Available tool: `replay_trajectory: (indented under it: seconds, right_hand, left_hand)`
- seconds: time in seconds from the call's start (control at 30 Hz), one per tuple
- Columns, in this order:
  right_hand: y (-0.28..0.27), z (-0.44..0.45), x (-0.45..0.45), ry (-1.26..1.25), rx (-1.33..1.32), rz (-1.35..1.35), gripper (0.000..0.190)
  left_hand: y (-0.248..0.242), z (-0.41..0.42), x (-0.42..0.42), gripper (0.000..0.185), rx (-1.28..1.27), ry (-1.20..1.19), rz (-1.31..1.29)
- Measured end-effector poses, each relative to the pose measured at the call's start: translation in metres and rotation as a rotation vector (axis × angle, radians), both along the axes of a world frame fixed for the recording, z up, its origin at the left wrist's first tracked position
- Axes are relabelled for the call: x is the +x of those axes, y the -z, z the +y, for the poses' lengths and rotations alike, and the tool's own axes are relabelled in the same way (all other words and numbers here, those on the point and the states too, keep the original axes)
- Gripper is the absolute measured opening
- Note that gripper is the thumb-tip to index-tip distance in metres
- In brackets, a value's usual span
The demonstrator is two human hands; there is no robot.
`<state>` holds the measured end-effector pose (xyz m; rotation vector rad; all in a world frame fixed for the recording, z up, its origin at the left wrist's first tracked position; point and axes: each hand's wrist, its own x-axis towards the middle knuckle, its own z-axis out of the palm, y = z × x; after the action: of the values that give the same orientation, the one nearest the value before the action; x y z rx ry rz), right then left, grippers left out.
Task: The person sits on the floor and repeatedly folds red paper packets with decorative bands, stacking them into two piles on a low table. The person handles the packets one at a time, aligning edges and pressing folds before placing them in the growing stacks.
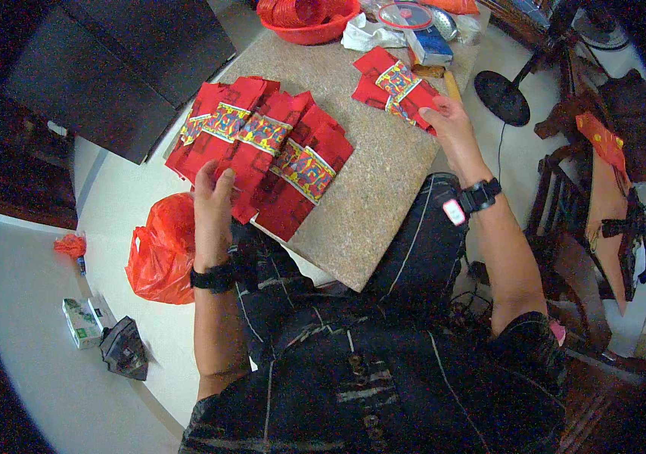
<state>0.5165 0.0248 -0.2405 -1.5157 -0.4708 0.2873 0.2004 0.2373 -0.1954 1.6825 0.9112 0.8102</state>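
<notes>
Overlapping bundles of red paper packets [232, 159] are fanned out on the left part of the stone-patterned tabletop [368, 221]. Colourful patterned paper bands [266, 133] cross their middles. My left hand [213, 198] touches the near left edge of this pile, thumb and finger apart on top of the packets. On the right, my right hand [452, 127] grips the near end of a smaller red packet bundle [399, 85], which has the same kind of bands and lies crossed over another. The fingers under that end are hidden.
A red plastic basin [309, 35] with baskets, a white cloth [371, 33] and a blue box [429, 48] stand at the far edge. A wooden-handled tool [451, 85] lies beyond my right hand. An orange plastic bag [161, 255] sits on the floor at left.
</notes>
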Motion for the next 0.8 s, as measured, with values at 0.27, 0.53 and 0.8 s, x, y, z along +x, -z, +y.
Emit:
replay_trajectory:
  seconds: [0.27, 0.53, 0.8]
  right_hand:
    - [0.01, 0.044, 0.035, 0.19, -1.015, -0.755, 0.089]
    - [0.016, 0.056, 0.038, 0.16, -1.08, -0.887, 0.089]
    - [-0.001, 0.055, 0.013, 0.212, -0.948, -0.889, 0.086]
  left_hand:
    - [0.014, -0.04, -0.029, 0.05, 0.446, -0.086, 0.166]
    - [0.039, -0.083, -0.012, 0.017, -0.041, 0.723, 0.103]
    - [0.083, -0.075, 0.016, 0.021, -0.11, 0.845, 0.072]
